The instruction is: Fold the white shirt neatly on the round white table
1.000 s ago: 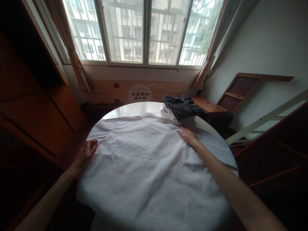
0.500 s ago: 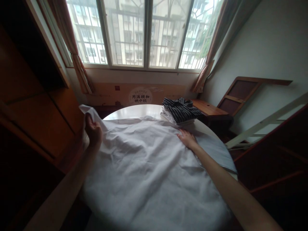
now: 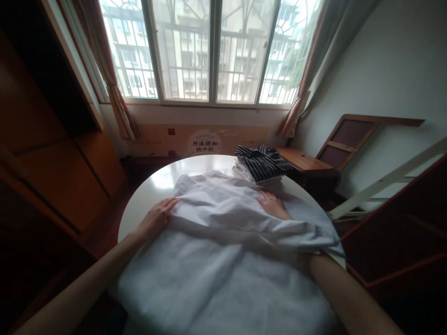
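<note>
large white cotton shirt [image 3: 223, 260] spread on round white tabletop [image 3: 153, 186] | folded flap runs left-right | left hand [image 3: 155, 219] flat, open at its left end | right hand [image 3: 274, 204] flat, partly under flap

right forearm hidden under folded sleeve of white shirt [image 3: 223, 260]; shirt hem cut off by bottom edge.

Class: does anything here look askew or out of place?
Yes. A fold of the white shirt lies over the right forearm, leaving only the right hand showing. The left hand rests flat at the fold's edge.
</note>
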